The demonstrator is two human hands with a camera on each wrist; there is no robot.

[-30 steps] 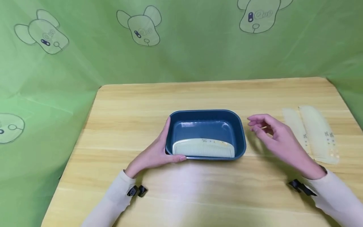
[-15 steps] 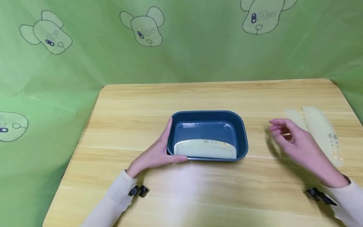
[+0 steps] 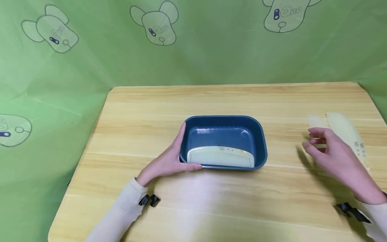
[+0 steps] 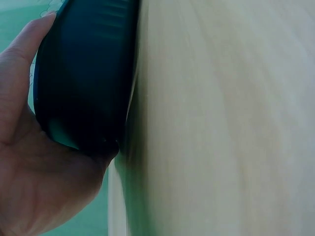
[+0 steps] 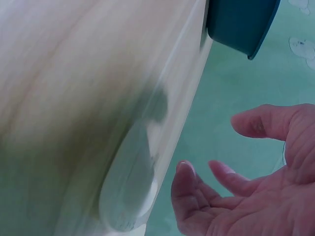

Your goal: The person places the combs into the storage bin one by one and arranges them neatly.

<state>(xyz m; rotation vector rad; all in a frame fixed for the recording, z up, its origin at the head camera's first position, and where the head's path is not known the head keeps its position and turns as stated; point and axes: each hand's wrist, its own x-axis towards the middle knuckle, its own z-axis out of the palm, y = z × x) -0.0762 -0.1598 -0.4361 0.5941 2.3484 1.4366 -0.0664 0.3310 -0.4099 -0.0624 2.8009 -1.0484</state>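
Note:
My left hand (image 3: 169, 161) holds a dark blue plastic box (image 3: 217, 136) at its near left corner. The thumb lies along the near rim and the fingers along the left wall. Inside the box, against its near side, a pale cream comb (image 3: 220, 157) lies with its teeth towards me. My right hand (image 3: 335, 158) hovers over two more pale combs, fingers loosely bent and nothing between them. One comb (image 3: 344, 129) shows beyond the hand; the other comb (image 3: 315, 121) is mostly hidden beneath it. In the right wrist view, fingers and thumb (image 5: 261, 123) stand apart from the comb (image 5: 128, 182).
The wooden table (image 3: 145, 111) has rounded far corners. Behind and beside it hangs a green cloth (image 3: 211, 60) with printed mouse-like heads. A black clip-like piece (image 3: 149, 200) sits at the left cuff, and another (image 3: 352, 212) at the right.
My right hand has moved right, from beside the box to over the combs, still holding nothing. The left hand stays on the box. The whole head view has shifted slightly.

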